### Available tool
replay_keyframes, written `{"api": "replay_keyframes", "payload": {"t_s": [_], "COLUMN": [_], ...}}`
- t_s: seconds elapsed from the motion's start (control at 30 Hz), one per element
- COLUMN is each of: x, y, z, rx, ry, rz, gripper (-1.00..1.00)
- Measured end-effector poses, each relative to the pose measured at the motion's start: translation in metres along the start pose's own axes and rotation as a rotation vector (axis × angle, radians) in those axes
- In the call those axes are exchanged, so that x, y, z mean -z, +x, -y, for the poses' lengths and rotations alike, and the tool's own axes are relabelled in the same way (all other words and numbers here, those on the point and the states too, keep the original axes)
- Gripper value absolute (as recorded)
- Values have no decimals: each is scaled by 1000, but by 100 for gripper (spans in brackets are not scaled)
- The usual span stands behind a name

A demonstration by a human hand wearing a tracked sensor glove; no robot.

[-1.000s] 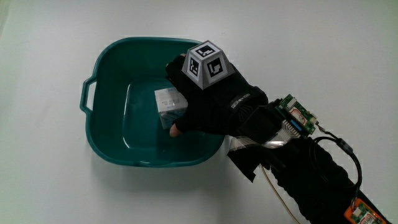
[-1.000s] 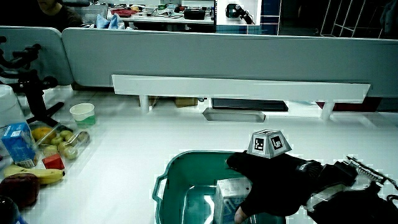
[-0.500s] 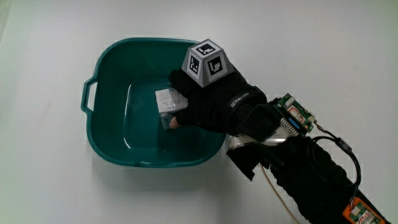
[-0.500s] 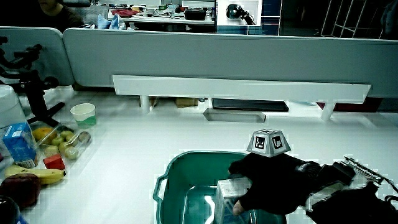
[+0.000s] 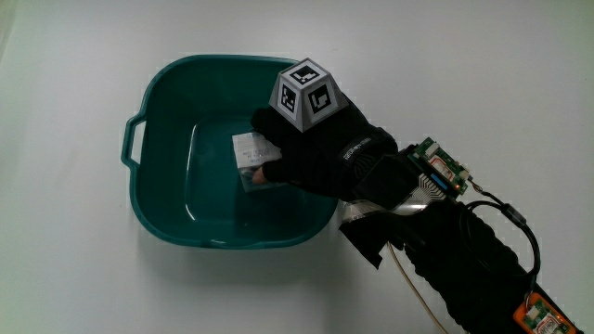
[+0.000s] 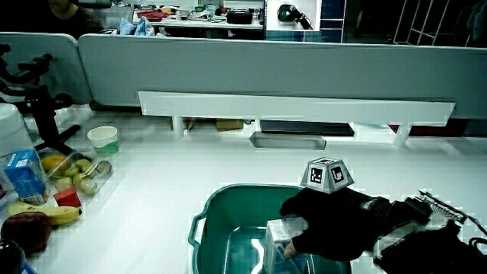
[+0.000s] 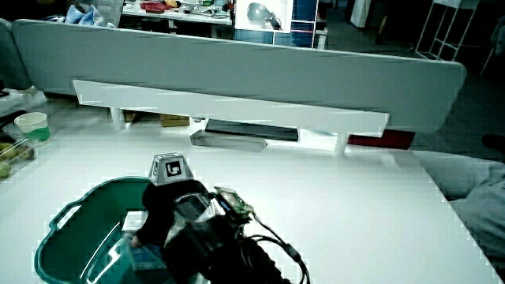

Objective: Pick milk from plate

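Observation:
A small white milk carton [image 5: 246, 151] lies inside a teal plastic basin [image 5: 139, 199] with a handle; no plate is in view. The gloved hand [image 5: 316, 153] reaches into the basin from the rim nearer the person, its fingers and thumb curled around the carton. Most of the carton is covered by the glove. In both side views the carton [image 6: 278, 230] [image 7: 133, 220] sits low in the basin [image 6: 199, 228] [image 7: 55, 229], with the hand [image 6: 335, 224] [image 7: 170, 209] closed on it. The patterned cube [image 5: 304, 93] sits on the back of the hand.
In a side view, a banana [image 6: 46, 214], an apple [image 6: 23, 230], a blue carton [image 6: 21, 173] and a paper cup [image 6: 101, 139] stand at the table's edge beside the basin. A long white shelf [image 6: 297, 107] runs along the low partition.
The thumb has closed up against the carton and the fingers cover more of it. The carton has tipped slightly in the grasp. The basin has not moved.

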Motion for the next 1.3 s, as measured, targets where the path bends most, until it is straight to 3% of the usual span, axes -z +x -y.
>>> {"api": "replay_keyframes", "payload": {"t_s": [0.2,0.33,0.57,0.63,0.87,1.07,1.1,1.13,1.17,1.23,1.27,1.3], "x": [-2,-5,-25,-33,-44,-53,-53,-53,-54,-56,-57,-57], "y": [-5,-7,-13,-15,-10,-5,-4,-3,-1,2,3,6], "z": [5,8,29,36,53,74,77,80,84,92,96,98], "rx": [-22,-47,-73,-66,-59,-32,-59,-28,-41,-14,-61,-60], "ry": [32,42,88,123,121,167,149,179,191,200,171,167], "rz": [18,-5,12,35,30,46,40,55,43,54,16,12], "gripper": [100,100,100,100,100,100,100,100,100,100,100,100]}}
